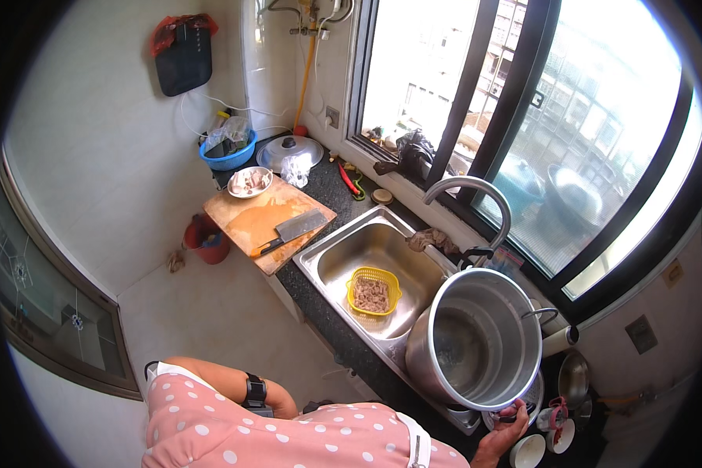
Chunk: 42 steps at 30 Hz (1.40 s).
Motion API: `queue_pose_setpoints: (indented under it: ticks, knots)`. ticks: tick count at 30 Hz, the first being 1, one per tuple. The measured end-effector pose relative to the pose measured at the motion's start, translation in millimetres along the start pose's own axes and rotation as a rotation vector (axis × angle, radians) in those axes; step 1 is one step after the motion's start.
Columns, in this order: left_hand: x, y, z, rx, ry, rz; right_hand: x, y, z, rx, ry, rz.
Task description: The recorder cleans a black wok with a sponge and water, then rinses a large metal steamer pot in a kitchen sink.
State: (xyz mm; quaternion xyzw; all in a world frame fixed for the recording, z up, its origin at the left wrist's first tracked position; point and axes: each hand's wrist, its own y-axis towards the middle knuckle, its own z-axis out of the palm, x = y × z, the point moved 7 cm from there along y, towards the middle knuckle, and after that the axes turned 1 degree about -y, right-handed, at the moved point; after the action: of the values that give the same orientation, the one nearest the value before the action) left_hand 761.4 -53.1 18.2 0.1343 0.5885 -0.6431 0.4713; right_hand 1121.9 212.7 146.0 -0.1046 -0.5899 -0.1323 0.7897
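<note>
My right hand (506,432) grips the near handle of a large aluminium stockpot (421,351), at the lower right. The pot's mouth faces up toward me, and a little clear liquid seems to cover its bottom. It stands over the right end of a stainless steel sink (333,257); I cannot tell what bears its weight. My left forearm (278,398), with a black band at the wrist, bends in front of my body, and the left hand is out of view. A yellow plastic basket (399,292) in the sink basin holds small pieces of raw meat (371,294).
Left of the sink, a cleaver (299,225) lies on a wooden cutting board (245,219) beside a bowl of meat (250,182). A curved faucet (503,205) rises behind the pot. Several bowls (527,451) stand right of my hand. A red bucket (207,243) is on the floor.
</note>
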Motion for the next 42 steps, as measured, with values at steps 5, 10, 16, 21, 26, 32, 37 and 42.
queue_pose_setpoints:
  ticks: [5, 10, 16, 21, 26, 32, 37, 42]
  knots:
    - [-33.2, -21.2, -0.2, 0.111, -0.002, -0.137, -0.8, 0.7, -4.6, -0.043, -0.015, -0.012]
    - [2.2, 1.3, -0.3, 0.025, 0.002, -0.077, -10.7, 5.1, -12.9, 0.054, -0.004, 0.078]
    - [-2.2, -8.3, -1.7, 0.068, -0.272, -0.118, -13.0, 4.3, -12.6, 0.095, -0.003, 0.106]
    - [37.5, 0.7, -4.0, -0.040, -0.360, -0.156, -18.2, 5.9, -14.3, 0.080, -0.050, 0.143]
    - [72.7, 4.9, -16.5, -0.288, -0.676, -0.147, -7.8, 1.1, -11.8, 0.064, -0.031, 0.071]
    - [31.5, -50.2, -62.1, -0.757, -0.779, -0.317, -16.3, 0.2, -10.6, 0.066, -0.009, 0.173]
    - [16.8, -68.6, -83.1, -0.840, -0.722, -0.280, -21.5, 4.0, -14.9, 0.112, 0.062, 0.161]
    - [10.3, -76.3, -92.8, -0.898, -0.705, -0.259, 0.7, -8.2, 2.8, 0.038, 0.062, 0.107]
